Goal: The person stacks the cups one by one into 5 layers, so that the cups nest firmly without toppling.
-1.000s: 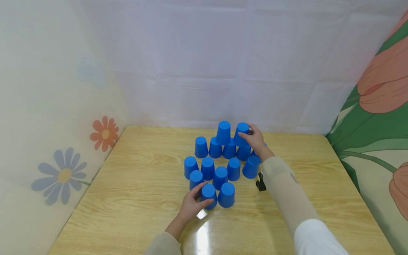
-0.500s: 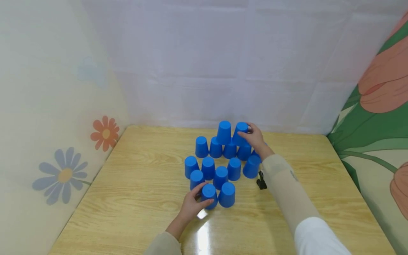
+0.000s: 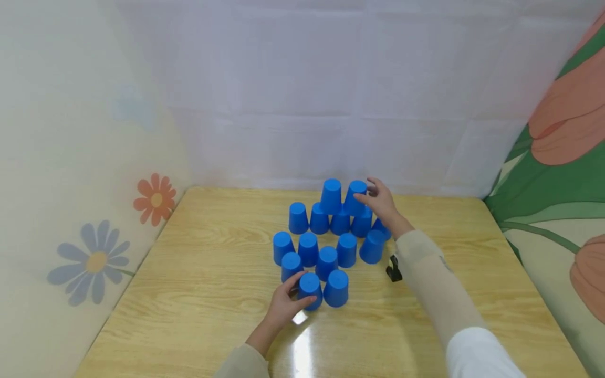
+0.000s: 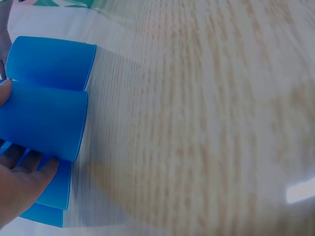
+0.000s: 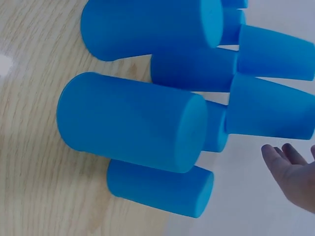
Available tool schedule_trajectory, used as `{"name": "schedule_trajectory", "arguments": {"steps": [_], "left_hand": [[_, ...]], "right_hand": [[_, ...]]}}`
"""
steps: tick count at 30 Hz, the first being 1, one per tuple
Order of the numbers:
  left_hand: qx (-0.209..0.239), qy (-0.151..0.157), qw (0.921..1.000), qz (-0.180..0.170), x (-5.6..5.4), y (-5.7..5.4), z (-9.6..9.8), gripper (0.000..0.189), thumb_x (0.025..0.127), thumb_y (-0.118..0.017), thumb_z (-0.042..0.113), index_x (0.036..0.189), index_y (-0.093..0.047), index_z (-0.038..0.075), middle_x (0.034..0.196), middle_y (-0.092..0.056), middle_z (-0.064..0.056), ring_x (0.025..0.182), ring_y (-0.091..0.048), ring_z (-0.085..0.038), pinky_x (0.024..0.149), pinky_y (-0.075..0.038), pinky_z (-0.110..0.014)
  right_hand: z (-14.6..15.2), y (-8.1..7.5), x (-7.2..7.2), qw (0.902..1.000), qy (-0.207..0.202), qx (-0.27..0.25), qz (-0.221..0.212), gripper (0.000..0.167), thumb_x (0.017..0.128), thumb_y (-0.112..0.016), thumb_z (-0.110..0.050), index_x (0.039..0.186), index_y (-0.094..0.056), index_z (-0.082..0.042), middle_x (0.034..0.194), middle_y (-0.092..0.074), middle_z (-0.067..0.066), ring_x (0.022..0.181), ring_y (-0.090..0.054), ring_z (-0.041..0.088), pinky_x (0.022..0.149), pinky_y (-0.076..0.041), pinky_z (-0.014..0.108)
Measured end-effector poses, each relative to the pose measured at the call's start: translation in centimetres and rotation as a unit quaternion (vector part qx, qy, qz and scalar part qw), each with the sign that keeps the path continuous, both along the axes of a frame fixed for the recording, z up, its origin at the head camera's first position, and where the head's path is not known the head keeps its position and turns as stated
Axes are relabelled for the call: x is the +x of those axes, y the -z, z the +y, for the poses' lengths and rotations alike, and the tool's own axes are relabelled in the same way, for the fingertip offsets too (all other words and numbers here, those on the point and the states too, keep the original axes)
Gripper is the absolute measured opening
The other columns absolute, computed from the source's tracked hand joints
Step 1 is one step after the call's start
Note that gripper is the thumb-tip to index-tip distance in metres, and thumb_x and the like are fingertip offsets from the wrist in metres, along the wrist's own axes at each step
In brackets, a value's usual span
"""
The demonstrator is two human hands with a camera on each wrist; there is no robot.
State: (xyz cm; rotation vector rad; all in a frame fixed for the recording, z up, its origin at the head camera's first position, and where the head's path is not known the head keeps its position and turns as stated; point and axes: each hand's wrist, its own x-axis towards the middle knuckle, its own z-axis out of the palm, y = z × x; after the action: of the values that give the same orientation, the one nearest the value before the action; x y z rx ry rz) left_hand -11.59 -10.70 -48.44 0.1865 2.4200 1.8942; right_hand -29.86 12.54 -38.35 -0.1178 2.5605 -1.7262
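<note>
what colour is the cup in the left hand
Plain blue; the cup in the left hand shows best in the left wrist view.

The head view looks forward and down from well back, over most of the table. Both wrist views are close and turned sideways: the left faces front cups, the right rear cups, both groups shared with the head view.
</note>
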Motion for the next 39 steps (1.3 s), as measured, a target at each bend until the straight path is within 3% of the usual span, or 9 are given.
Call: {"name": "schedule_trajectory", "arguments": {"steps": [3,7,10,14,21,25,32,39], "left_hand": [[0.000,-0.006,1.0000,-0.005,-0.1,0.6,0.0,0.054,0.074,-0.068,0.020,0.121,-0.046,0.005,0.126,-0.041,-0.017,0.112,-0.039,-0.033,0.091,-0.033,-0.045],[0.002,-0.006,0.9999,-0.016,0.5,-1.2,0.3,0.050,0.076,-0.066,0.012,0.120,-0.046,0.002,0.124,-0.042,-0.019,0.111,-0.039,-0.036,0.091,-0.032,-0.048],[0.007,-0.003,0.9998,-0.018,0.8,-1.7,0.4,0.049,0.076,-0.066,0.008,0.120,-0.046,0.000,0.123,-0.043,-0.020,0.111,-0.038,-0.037,0.091,-0.031,-0.050],[0.006,-0.006,0.9999,-0.008,0.5,-0.3,0.1,0.052,0.074,-0.069,0.016,0.120,-0.048,0.004,0.122,-0.045,-0.017,0.111,-0.040,-0.034,0.090,-0.033,-0.046],[-0.008,-0.006,0.9998,-0.020,0.9,-0.7,-0.2,0.056,0.073,-0.069,0.025,0.122,-0.047,0.007,0.122,-0.046,-0.013,0.112,-0.041,-0.031,0.091,-0.034,-0.043],[-0.016,0.006,0.9995,-0.026,1.2,-1.7,-0.3,0.056,0.073,-0.070,0.022,0.121,-0.048,0.005,0.120,-0.048,-0.014,0.110,-0.042,-0.032,0.090,-0.035,-0.043],[-0.018,0.025,0.9993,-0.023,1.9,-5.0,0.0,0.048,0.075,-0.067,0.012,0.119,-0.049,0.004,0.117,-0.049,-0.017,0.108,-0.044,-0.035,0.088,-0.036,-0.047],[-0.032,0.040,0.9986,-0.015,2.0,-6.4,-0.2,0.047,0.076,-0.066,0.014,0.118,-0.049,0.001,0.114,-0.051,-0.016,0.104,-0.046,-0.034,0.085,-0.039,-0.046]], "right_hand": [[0.2,-0.2,0.3,0.9999,-0.008,-0.005,0.008,0.064,0.082,-0.059,-0.025,0.135,-0.025,-0.011,0.131,-0.033,0.018,0.119,-0.030,0.031,0.094,-0.029,0.046],[0.5,-0.5,1.1,0.9997,-0.019,-0.011,0.015,0.064,0.082,-0.058,-0.027,0.135,-0.025,-0.012,0.132,-0.032,0.017,0.120,-0.029,0.031,0.094,-0.027,0.047],[0.7,-0.6,1.9,0.9994,-0.024,-0.015,0.019,0.063,0.083,-0.058,-0.027,0.135,-0.026,-0.014,0.132,-0.032,0.016,0.120,-0.029,0.030,0.094,-0.027,0.048],[1.1,-0.3,2.9,0.9989,-0.030,-0.024,0.026,0.062,0.082,-0.059,-0.025,0.134,-0.027,-0.014,0.132,-0.033,0.016,0.120,-0.030,0.030,0.094,-0.027,0.048],[1.6,0.1,4.8,0.9954,-0.054,-0.063,0.047,0.064,0.080,-0.061,-0.029,0.133,-0.029,-0.012,0.131,-0.034,0.018,0.119,-0.031,0.030,0.094,-0.027,0.049],[1.5,0.4,6.0,0.9936,-0.064,-0.080,0.048,0.062,0.081,-0.061,-0.026,0.133,-0.030,-0.010,0.130,-0.036,0.019,0.119,-0.032,0.030,0.095,-0.025,0.049],[1.2,1.3,8.5,0.9884,-0.080,-0.121,0.047,0.057,0.082,-0.060,-0.012,0.131,-0.031,-0.005,0.127,-0.038,0.019,0.117,-0.035,0.030,0.092,-0.032,0.044],[0.9,3.0,11.2,0.9807,-0.087,-0.164,0.061,0.051,0.081,-0.059,-0.004,0.127,-0.036,-0.002,0.123,-0.042,0.020,0.115,-0.037,0.031,0.090,-0.035,0.040]]}}
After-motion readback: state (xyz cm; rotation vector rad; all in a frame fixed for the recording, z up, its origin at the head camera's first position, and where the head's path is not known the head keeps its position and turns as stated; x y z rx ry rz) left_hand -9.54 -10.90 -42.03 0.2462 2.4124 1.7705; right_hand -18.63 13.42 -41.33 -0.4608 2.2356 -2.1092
